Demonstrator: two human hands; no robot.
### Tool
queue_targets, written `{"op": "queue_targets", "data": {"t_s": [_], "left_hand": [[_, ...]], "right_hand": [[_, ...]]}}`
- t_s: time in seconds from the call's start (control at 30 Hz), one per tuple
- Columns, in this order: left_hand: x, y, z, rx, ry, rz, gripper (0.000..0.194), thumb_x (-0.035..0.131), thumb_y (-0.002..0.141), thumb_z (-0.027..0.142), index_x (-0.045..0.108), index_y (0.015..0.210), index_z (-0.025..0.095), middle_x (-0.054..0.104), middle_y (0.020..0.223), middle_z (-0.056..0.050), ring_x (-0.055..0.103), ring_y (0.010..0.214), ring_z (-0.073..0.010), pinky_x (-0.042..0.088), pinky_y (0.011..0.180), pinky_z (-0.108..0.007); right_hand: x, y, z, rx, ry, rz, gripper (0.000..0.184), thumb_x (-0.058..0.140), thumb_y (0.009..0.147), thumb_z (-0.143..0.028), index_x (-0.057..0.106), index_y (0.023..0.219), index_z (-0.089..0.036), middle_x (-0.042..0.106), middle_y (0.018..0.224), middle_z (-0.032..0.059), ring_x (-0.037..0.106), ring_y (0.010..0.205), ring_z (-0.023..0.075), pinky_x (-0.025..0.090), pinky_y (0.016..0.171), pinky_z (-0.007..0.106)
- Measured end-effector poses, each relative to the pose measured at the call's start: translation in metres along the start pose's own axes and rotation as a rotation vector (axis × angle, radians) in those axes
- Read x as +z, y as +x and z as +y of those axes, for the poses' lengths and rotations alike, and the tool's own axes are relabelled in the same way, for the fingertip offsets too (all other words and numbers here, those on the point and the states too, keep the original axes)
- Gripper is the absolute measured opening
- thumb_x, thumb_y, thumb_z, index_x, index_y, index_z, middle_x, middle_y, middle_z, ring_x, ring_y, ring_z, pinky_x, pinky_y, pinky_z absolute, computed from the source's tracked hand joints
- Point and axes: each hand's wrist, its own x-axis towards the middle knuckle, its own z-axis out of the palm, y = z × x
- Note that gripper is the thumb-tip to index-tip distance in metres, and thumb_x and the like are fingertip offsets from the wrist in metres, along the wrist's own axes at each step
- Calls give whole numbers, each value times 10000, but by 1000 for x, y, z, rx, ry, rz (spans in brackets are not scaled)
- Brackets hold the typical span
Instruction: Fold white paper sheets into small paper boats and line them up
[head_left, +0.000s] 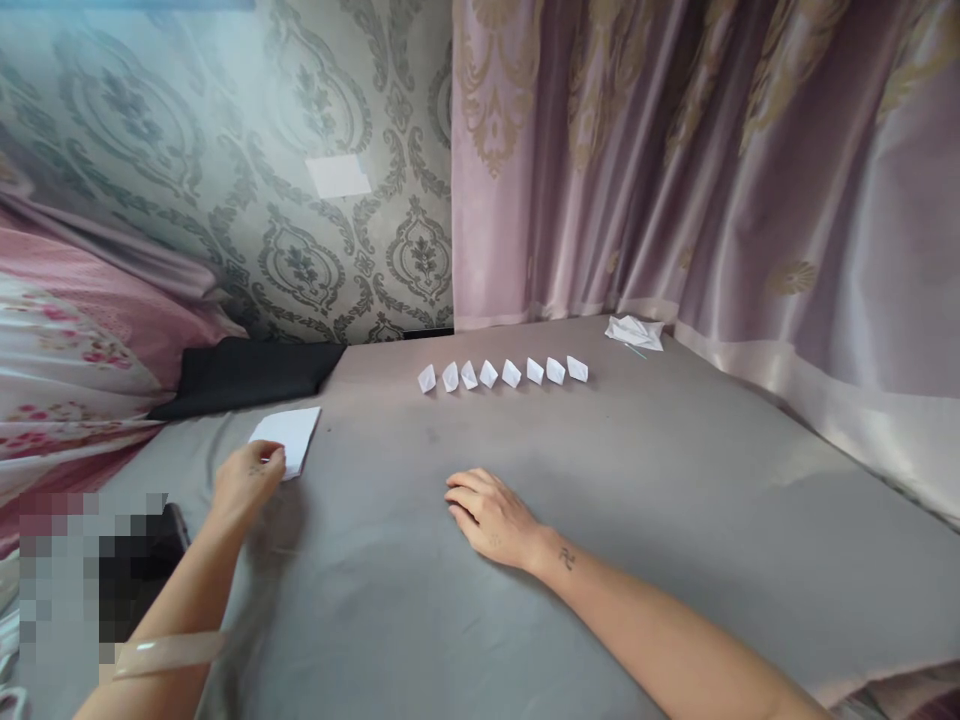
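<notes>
My left hand (246, 478) reaches to a small stack of white paper sheets (291, 434) on the grey sheet, its fingers pinched on the near edge. My right hand (489, 515) rests palm down on the grey sheet (675, 500), fingers loosely curled and together, nothing visible in it. Farther back a row of several small folded white paper boats (504, 373) stands in a line. A crumpled white paper (636, 331) lies at the back right by the curtain.
A black cloth (247, 375) lies at the back left by the patterned wall. A pink curtain (712, 180) hangs along the back and right. Pink floral bedding (60, 370) is on the left, and a dark object (150, 545) lies near my left forearm.
</notes>
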Motion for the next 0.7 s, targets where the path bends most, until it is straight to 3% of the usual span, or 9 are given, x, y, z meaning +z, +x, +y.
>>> {"op": "queue_targets", "data": {"t_s": [0.17, 0.4, 0.6, 0.7], "left_hand": [[-12, 13, -11, 33, 181, -2, 158, 616, 615, 232, 461, 582, 225, 492, 516, 5, 560, 934, -304, 382, 808, -308], [-9, 30, -15, -9, 295, -141, 325, 721, 549, 222, 403, 485, 212, 431, 456, 19, 549, 839, -279, 344, 728, -245], [-14, 43, -18, -53, 219, -265, 294, 730, 548, 181, 469, 411, 187, 394, 349, 50, 456, 573, -173, 257, 640, -195], [-15, 49, -15, -79, 92, -206, 327, 717, 551, 179, 434, 387, 178, 346, 314, 65, 394, 478, -138, 241, 609, -195]], "right_hand": [[1, 0, 0, 10, -2, 4, 246, 448, 922, -189, 666, 1036, -190, 640, 1137, 51, 542, 1022, 178, 449, 929, 324], [-1, -1, 0, 3, -5, 1, 248, 443, 925, -193, 667, 1031, -191, 638, 1147, 51, 539, 1040, 183, 446, 940, 322], [-1, -1, 0, -3, -9, -4, 245, 442, 927, -194, 665, 1030, -183, 636, 1154, 49, 534, 1048, 184, 441, 949, 320], [-2, -1, 0, 2, -12, -7, 246, 444, 926, -191, 664, 1037, -188, 637, 1149, 53, 536, 1049, 183, 444, 946, 325]]}}
